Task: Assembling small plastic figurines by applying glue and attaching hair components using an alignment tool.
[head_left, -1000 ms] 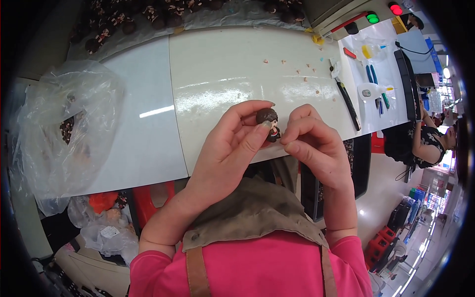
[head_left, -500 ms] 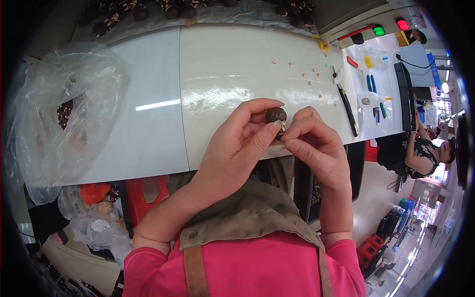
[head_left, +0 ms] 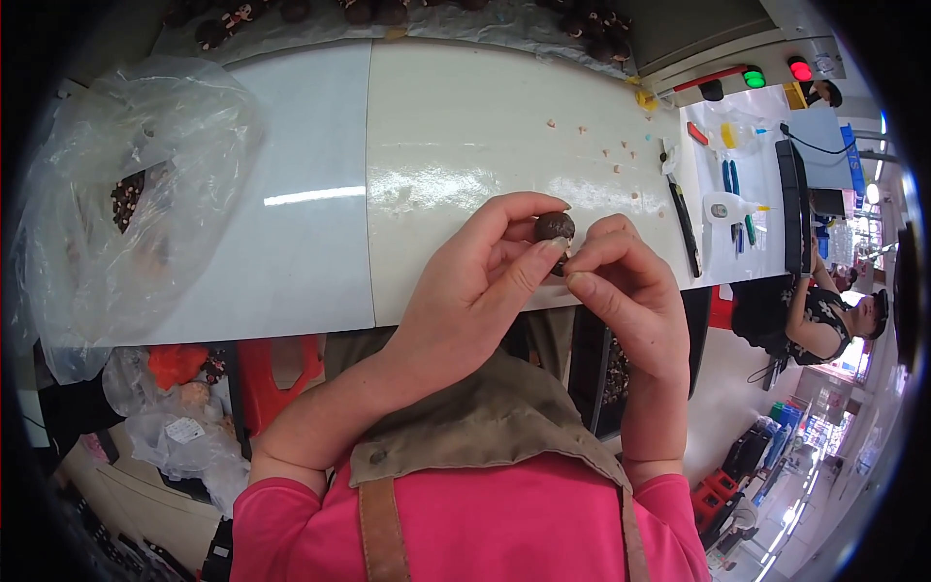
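Observation:
Above the near edge of the bench, my left hand (head_left: pixel 473 272) grips a small figurine (head_left: pixel 554 227) between thumb and fingers. It has a round, dark brown head, with a paler part just below. My right hand (head_left: pixel 638 296) meets it from the right, thumb and forefinger pinched together at the figurine's lower side. Whatever those fingertips pinch is hidden or too small to name. Most of the figurine's body is covered by my fingers.
Small pale pieces (head_left: pixel 605 153) lie scattered on the bench (head_left: pixel 456 107). A black-handled tool (head_left: pixel 684 225), pliers (head_left: pixel 730 177) and a white glue bottle (head_left: pixel 732 208) are on the right. At left sits a clear plastic bag (head_left: pixel 199 209). More figurines (head_left: pixel 373 12) line the back. A co-worker (head_left: pixel 824 315) sits far right.
The view has shifted slightly, so the bench sits a little differently in the picture. Both hands keep their hold around the figurine, which shows turned a little, with less of its pale part visible.

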`<state>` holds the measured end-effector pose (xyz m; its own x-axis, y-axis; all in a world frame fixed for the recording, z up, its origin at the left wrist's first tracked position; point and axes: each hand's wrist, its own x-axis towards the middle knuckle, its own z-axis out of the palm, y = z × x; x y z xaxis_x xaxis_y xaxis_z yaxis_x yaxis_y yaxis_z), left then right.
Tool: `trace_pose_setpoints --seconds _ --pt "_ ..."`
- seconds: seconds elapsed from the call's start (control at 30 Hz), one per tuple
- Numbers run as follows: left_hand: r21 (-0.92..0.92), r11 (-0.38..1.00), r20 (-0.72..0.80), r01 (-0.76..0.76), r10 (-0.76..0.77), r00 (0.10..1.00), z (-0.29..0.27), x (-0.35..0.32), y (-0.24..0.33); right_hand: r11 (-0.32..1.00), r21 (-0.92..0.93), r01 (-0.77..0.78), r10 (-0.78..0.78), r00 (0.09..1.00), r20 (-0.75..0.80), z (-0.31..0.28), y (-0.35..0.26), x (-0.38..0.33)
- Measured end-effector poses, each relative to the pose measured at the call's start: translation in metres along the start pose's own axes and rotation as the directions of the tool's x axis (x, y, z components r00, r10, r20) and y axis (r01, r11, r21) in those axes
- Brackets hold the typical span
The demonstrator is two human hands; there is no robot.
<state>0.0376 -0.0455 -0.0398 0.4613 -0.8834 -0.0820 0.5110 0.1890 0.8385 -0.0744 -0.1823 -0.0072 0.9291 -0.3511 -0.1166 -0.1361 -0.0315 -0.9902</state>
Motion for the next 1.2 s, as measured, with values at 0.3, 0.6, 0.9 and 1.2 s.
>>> trace_pose_setpoints --seconds 0.3,0.6,0.9,1.2 --pt "0.006 1.000 -0.027 0.008 -0.008 1.000 0.001 0.001 -0.002 0.964 0.245 -0.106 0.117 0.993 -0.031 0.010 -0.004 -0.002" --pt "-0.021 0.995 -0.053 0.101 -0.102 0.993 0.007 0.004 0.004 0.820 -0.462 0.338 -0.456 0.874 -0.169 -0.002 0.019 -0.011" --pt "0.033 0.996 -0.140 0.083 -0.077 0.987 0.005 0.000 0.014 0.597 -0.667 0.445 -0.628 0.777 -0.044 0.017 0.015 -0.003" --pt "0.070 0.997 -0.086 -0.041 0.047 0.995 0.012 -0.021 -0.004 0.721 -0.545 0.427 -0.515 0.857 -0.009 0.025 0.018 -0.018"
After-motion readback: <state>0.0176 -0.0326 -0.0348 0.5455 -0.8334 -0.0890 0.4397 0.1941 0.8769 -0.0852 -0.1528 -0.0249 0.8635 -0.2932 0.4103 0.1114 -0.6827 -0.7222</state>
